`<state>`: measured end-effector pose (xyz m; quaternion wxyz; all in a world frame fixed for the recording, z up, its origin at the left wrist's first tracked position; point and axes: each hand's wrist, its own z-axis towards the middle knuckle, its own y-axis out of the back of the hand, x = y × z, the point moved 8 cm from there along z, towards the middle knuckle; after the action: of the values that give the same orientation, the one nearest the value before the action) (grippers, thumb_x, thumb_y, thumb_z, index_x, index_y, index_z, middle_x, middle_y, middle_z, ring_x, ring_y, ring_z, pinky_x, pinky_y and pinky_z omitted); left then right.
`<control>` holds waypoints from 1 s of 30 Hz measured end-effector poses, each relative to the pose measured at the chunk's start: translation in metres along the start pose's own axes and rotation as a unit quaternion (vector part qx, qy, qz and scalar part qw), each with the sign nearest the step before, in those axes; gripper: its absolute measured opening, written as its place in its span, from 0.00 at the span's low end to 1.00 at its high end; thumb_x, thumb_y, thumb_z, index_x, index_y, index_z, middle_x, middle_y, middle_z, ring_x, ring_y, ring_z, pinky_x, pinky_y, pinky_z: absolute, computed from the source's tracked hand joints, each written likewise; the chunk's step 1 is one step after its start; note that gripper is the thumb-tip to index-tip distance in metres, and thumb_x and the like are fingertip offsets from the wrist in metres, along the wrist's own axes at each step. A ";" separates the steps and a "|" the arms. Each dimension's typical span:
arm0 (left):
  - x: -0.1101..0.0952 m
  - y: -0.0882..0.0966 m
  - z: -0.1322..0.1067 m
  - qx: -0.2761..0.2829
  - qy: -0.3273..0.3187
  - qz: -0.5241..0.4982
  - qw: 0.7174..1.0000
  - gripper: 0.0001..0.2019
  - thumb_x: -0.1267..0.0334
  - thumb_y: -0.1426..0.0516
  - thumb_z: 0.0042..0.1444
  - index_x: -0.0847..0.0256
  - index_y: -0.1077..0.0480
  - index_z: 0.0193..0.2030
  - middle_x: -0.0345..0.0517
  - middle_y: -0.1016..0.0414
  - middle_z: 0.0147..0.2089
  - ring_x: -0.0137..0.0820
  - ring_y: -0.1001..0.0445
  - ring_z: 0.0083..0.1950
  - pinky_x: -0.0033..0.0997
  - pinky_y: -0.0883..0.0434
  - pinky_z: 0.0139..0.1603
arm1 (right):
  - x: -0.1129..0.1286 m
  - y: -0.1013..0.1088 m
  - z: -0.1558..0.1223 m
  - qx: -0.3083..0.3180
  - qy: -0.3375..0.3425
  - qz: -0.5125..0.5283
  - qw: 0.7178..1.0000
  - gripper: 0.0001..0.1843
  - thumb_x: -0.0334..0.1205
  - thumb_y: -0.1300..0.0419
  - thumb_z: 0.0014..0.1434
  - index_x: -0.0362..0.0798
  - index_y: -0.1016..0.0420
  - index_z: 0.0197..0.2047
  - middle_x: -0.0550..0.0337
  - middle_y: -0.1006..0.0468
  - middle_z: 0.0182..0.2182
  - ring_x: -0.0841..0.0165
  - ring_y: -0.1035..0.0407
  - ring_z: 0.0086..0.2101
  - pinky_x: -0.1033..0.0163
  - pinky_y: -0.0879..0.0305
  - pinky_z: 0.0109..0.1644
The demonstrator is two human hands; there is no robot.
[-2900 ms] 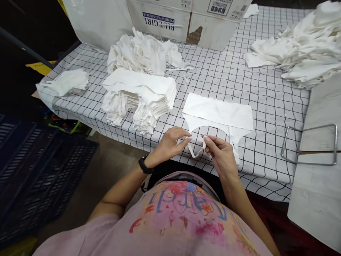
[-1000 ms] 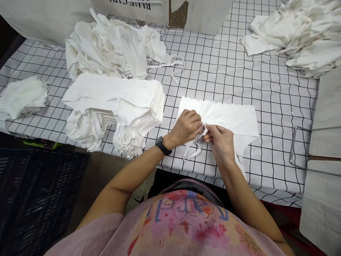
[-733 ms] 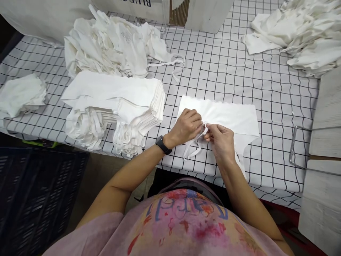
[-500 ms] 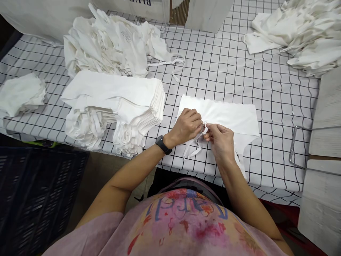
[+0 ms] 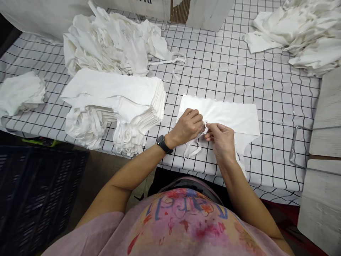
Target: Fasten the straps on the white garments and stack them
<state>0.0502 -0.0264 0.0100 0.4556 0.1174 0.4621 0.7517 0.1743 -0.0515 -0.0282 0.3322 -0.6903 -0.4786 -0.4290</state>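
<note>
A white cloth garment (image 5: 234, 115) with a scalloped upper edge lies flat on the table. Over its lower edge, my left hand (image 5: 187, 126) is closed with its fingers curled, wearing a dark watch (image 5: 161, 141) at the wrist. My right hand (image 5: 220, 137) pinches with thumb and forefinger. Both hold a narrow white strap (image 5: 197, 151), its loose loop hanging toward the table's front edge. The fingertips meet close together, and the exact grip between them is partly hidden.
To the left sits a neat stack of white garments (image 5: 114, 87) with bundled straps. Behind it is a loose white heap (image 5: 106, 44), with a smaller pile (image 5: 22, 92) farther left. Another heap (image 5: 301, 33) lies back right. A box with a wire handle (image 5: 293, 145) flanks the right side.
Almost nothing differs. Both hands stay at the same spot on the strap, and the whole view has shifted very slightly.
</note>
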 end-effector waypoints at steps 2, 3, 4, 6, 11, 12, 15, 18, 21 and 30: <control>0.000 0.001 0.001 0.005 -0.002 -0.004 1.000 0.15 0.72 0.50 0.70 0.60 0.29 0.31 0.46 0.25 0.35 0.36 0.30 0.43 0.43 0.31 0.49 | 0.000 0.001 0.000 0.003 0.000 -0.013 1.000 0.10 0.37 0.31 0.52 0.46 0.23 0.22 0.65 0.27 0.18 0.76 0.33 0.19 0.71 0.35 0.23; 0.000 0.001 0.001 0.009 -0.001 -0.009 1.000 0.15 0.72 0.50 0.70 0.60 0.29 0.31 0.46 0.25 0.36 0.36 0.30 0.43 0.43 0.30 0.49 | 0.000 0.001 0.000 0.005 -0.001 -0.021 1.000 0.09 0.37 0.30 0.52 0.46 0.22 0.23 0.65 0.27 0.18 0.76 0.33 0.19 0.71 0.35 0.23; 0.000 0.001 0.001 0.013 -0.001 -0.014 1.000 0.15 0.72 0.50 0.70 0.60 0.29 0.31 0.47 0.25 0.36 0.36 0.30 0.43 0.43 0.30 0.49 | -0.001 0.001 0.000 0.005 -0.002 -0.027 1.000 0.09 0.38 0.30 0.52 0.45 0.22 0.23 0.65 0.27 0.18 0.76 0.33 0.19 0.71 0.34 0.24; 0.000 0.000 0.001 0.019 0.000 -0.021 1.000 0.15 0.72 0.50 0.69 0.60 0.29 0.32 0.47 0.25 0.36 0.37 0.29 0.44 0.44 0.30 0.49 | -0.001 0.002 0.000 0.002 -0.002 -0.026 1.000 0.08 0.38 0.31 0.52 0.46 0.22 0.24 0.65 0.28 0.17 0.75 0.33 0.19 0.71 0.34 0.24; -0.001 0.001 0.001 0.009 -0.001 -0.014 1.000 0.16 0.72 0.50 0.70 0.60 0.30 0.31 0.46 0.26 0.35 0.36 0.30 0.42 0.43 0.29 0.48 | 0.001 0.000 -0.001 -0.008 0.007 -0.003 1.000 0.10 0.37 0.31 0.52 0.46 0.24 0.22 0.65 0.28 0.17 0.75 0.33 0.19 0.71 0.35 0.24; -0.002 0.002 0.002 0.004 -0.003 -0.011 1.000 0.16 0.72 0.50 0.70 0.60 0.30 0.31 0.46 0.26 0.35 0.35 0.30 0.42 0.42 0.29 0.48 | 0.001 0.000 -0.001 -0.010 0.007 -0.001 1.000 0.10 0.37 0.31 0.52 0.46 0.24 0.22 0.65 0.28 0.17 0.76 0.33 0.19 0.71 0.35 0.24; -0.004 0.003 0.002 -0.001 -0.007 -0.006 1.000 0.16 0.72 0.50 0.70 0.60 0.30 0.30 0.46 0.26 0.34 0.35 0.30 0.41 0.41 0.29 0.47 | 0.001 -0.001 -0.001 -0.009 0.006 0.003 1.000 0.11 0.38 0.31 0.52 0.47 0.24 0.22 0.65 0.29 0.17 0.76 0.34 0.19 0.71 0.35 0.23; -0.003 0.002 0.003 0.013 -0.001 -0.010 1.000 0.16 0.72 0.50 0.70 0.60 0.29 0.30 0.46 0.26 0.34 0.36 0.30 0.42 0.43 0.29 0.47 | 0.000 -0.001 -0.001 -0.010 0.007 -0.002 1.000 0.11 0.38 0.31 0.52 0.47 0.25 0.21 0.65 0.29 0.17 0.75 0.33 0.19 0.70 0.34 0.24; -0.002 0.002 0.004 0.017 0.003 -0.014 1.000 0.16 0.72 0.51 0.70 0.59 0.29 0.31 0.46 0.26 0.35 0.36 0.29 0.42 0.43 0.29 0.47 | 0.000 0.000 -0.001 -0.013 0.008 -0.001 1.000 0.11 0.39 0.31 0.52 0.47 0.25 0.22 0.65 0.29 0.17 0.75 0.33 0.19 0.70 0.34 0.24; -0.003 0.003 0.003 0.001 -0.005 -0.008 1.000 0.17 0.72 0.51 0.70 0.60 0.31 0.29 0.47 0.26 0.34 0.36 0.30 0.41 0.42 0.30 0.46 | -0.002 -0.001 0.000 -0.003 0.013 -0.013 1.000 0.11 0.38 0.31 0.52 0.47 0.25 0.22 0.66 0.29 0.16 0.75 0.33 0.18 0.70 0.34 0.24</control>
<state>0.0516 -0.0277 0.0146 0.4642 0.1179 0.4615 0.7468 0.1730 -0.0520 -0.0296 0.3310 -0.6793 -0.4820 -0.4435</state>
